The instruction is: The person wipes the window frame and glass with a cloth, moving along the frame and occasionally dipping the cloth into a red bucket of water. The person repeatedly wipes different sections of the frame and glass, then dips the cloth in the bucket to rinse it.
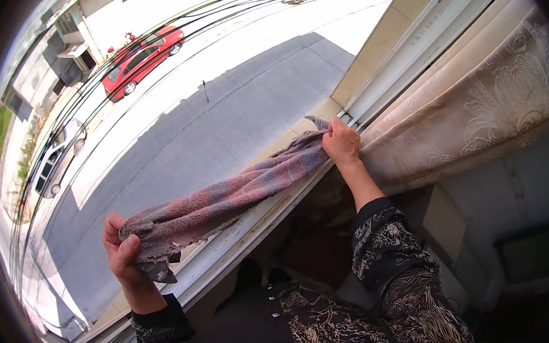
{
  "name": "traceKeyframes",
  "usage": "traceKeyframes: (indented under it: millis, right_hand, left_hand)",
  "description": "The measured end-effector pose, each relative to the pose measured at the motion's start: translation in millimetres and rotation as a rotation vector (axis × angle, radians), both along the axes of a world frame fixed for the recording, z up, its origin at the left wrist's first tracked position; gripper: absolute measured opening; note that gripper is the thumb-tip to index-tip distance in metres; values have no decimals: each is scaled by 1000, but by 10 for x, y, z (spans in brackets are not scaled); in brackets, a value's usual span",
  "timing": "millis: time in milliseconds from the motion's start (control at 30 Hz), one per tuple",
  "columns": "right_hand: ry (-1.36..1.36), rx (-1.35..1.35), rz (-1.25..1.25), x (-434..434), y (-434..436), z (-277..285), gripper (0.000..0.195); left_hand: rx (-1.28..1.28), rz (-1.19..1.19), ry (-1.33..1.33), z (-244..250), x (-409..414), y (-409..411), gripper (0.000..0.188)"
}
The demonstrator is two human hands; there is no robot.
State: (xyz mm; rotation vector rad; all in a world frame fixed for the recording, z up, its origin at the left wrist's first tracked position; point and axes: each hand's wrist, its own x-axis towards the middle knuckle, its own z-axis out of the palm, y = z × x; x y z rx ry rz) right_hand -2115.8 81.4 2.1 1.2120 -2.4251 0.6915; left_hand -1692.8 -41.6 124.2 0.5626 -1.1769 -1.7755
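A worn terry cloth rag (234,187), striped pink and grey with ragged edges, is stretched lengthwise between my two hands over an open window's sill. At its lower left end my left hand (123,249) pinches the frayed edge between thumb and fingers. My right hand (342,140) is closed in a fist around the other end, close to the corner of the window frame. Beneath the rag runs the white window track (250,235), with dirt along it; the cloth hides part of the sill.
A beige patterned curtain (453,108) hangs right of the white frame upright (409,51). Outside, several dark cables (189,19) cross above the street (261,93), far below. A red car (143,59) and a silver vehicle (60,159) stand there. Dim room floor lies on my side.
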Motion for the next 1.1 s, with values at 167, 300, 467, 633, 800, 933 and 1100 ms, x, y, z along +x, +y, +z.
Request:
traceKeyframes:
  millis: [167,300,467,633,800,933,1100]
  right_hand:
    - [-208,644,-347,-786,-138,-3,27]
    - [-233,809,-307,-888,-136,-158,37]
    - [-250,935,-257,-849,-278,-16,41]
    - [-210,858,-246,-853,-230,-75,38]
    - [-223,835,-139,-451,-162,-96,34]
    - [-215,765,121,851,-197,-52,29]
    - [-317,574,336,1570,-150,99,20]
  left_hand:
    - [26,-229,-230,-256,-575,152,24]
    - [49,-383,-255,-452,-807,177,21]
    - [135,-420,-232,-574,-881,114,21]
    - [93,-371,-260,-464,-770,31,24]
    - [104,-197,-229,-447,-531,-68,23]
    - [93,-33,-135,-364,0,-301,27]
    - [97,21,47,-217,133,-515,27]
